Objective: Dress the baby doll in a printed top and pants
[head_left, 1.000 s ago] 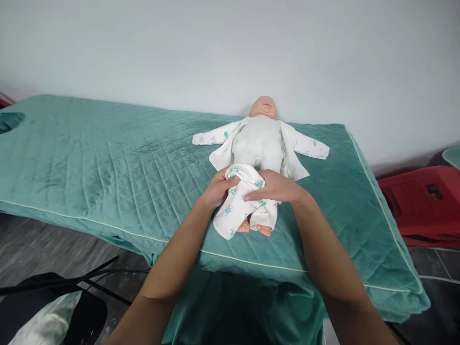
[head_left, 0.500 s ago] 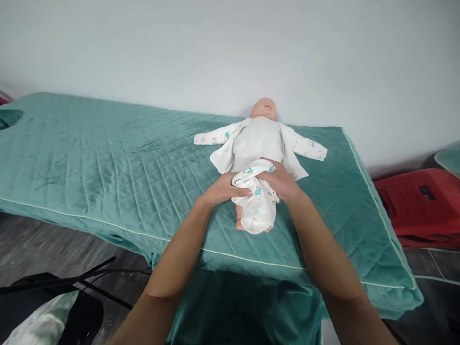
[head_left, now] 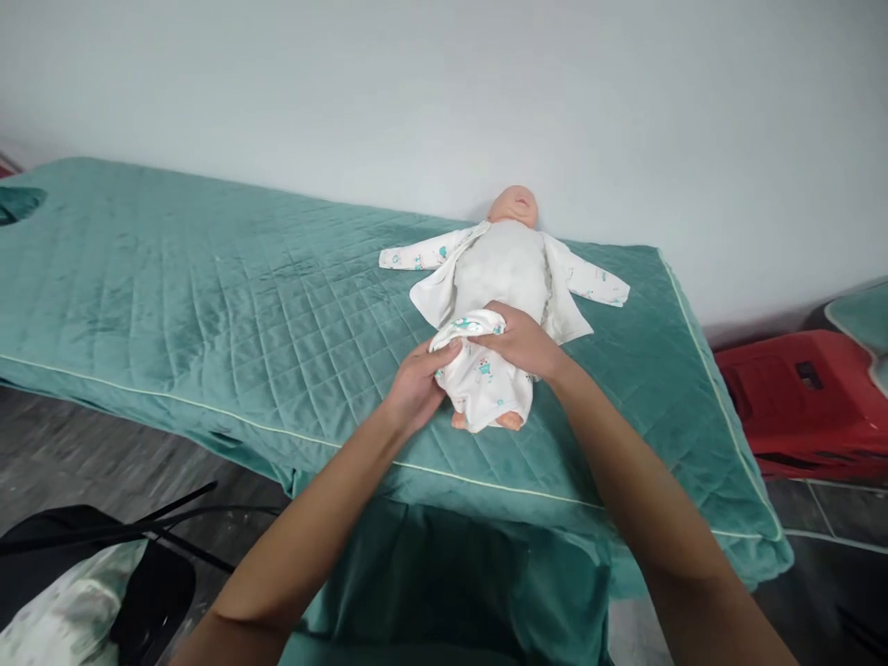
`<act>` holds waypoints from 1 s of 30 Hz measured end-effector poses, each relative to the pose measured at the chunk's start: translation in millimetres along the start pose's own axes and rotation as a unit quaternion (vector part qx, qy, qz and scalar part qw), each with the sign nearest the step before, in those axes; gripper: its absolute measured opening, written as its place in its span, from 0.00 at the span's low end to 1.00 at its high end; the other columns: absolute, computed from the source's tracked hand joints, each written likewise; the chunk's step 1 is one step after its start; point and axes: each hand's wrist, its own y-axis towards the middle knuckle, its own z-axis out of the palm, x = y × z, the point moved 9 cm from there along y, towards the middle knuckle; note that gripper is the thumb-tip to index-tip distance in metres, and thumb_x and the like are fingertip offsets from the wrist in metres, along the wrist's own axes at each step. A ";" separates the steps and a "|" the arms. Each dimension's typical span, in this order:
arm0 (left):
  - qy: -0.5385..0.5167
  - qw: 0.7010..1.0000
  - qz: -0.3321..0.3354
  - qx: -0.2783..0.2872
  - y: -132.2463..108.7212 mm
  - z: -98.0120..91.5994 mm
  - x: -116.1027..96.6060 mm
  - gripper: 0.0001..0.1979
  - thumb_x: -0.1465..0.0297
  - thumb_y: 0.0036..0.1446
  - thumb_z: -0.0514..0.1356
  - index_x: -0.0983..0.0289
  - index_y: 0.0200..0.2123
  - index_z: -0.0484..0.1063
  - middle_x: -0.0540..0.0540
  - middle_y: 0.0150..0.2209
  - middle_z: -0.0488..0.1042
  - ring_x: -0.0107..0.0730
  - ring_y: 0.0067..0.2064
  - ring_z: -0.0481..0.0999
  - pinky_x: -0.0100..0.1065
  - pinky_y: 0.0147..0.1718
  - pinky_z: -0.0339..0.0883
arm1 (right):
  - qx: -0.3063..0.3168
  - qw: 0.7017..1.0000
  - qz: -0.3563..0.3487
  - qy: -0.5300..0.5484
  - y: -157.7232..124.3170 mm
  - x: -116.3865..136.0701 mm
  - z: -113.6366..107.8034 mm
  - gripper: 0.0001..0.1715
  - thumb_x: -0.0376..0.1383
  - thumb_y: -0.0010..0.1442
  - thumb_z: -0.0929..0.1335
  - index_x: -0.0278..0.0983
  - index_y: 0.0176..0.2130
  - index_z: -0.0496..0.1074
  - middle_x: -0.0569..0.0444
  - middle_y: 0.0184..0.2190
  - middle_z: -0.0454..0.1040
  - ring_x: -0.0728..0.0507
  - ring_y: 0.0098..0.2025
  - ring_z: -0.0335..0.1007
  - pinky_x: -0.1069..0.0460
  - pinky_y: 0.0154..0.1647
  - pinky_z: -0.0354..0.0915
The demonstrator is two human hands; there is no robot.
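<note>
A baby doll (head_left: 500, 268) lies on its back on the green quilted cover, head toward the wall. Its white printed jacket (head_left: 435, 296) hangs open at the front, sleeves spread to both sides, baring a white torso. Around the doll's legs are white baby pants (head_left: 489, 388) with a teal print, bunched at the waist; the doll's feet show below the hems. My left hand (head_left: 421, 377) pinches the waistband at its left side. My right hand (head_left: 517, 340) grips the waistband at the top right, its fingers partly hidden behind the cloth.
The bed with its green quilted cover (head_left: 208, 296) stands against a pale wall (head_left: 347, 92). To the right is a red plastic stool (head_left: 805, 388). At the lower left, a black chair (head_left: 159, 592) holds a patterned cloth (head_left: 83, 610).
Both hands have shifted slightly left with the waistband. The pants are spread wider over the legs, and both of the doll's feet now show more clearly.
</note>
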 end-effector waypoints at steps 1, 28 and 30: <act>-0.008 1.000 -0.005 -0.008 -9.8 2.5 2.3 0.14 0.65 0.50 0.71 0.67 0.38 0.79 0.53 0.30 0.79 0.31 0.30 0.76 0.31 0.30 0.68 | 0.001 1.000 -0.004 -0.019 -1.1 0.5 0.9 0.17 0.47 0.57 0.72 0.38 0.39 0.72 0.56 0.35 0.76 0.43 0.39 0.71 0.52 0.38 0.63; 0.090 0.970 0.016 -0.226 -102.8 -46.6 47.1 0.20 0.61 0.50 0.70 0.67 0.42 0.77 0.59 0.43 0.81 0.41 0.44 0.80 0.41 0.44 0.74 | 0.152 0.944 -0.021 -0.291 -16.4 7.1 28.9 0.19 0.51 0.59 0.73 0.37 0.33 0.79 0.52 0.35 0.82 0.44 0.36 0.73 0.52 0.33 0.55; 0.094 0.973 0.004 -0.213 -96.4 -43.9 42.7 0.18 0.62 0.52 0.69 0.67 0.43 0.77 0.59 0.42 0.81 0.40 0.43 0.80 0.40 0.43 0.74 | 0.147 0.951 -0.009 -0.273 -17.4 5.1 27.0 0.21 0.53 0.58 0.73 0.37 0.34 0.79 0.53 0.35 0.81 0.44 0.36 0.74 0.53 0.33 0.56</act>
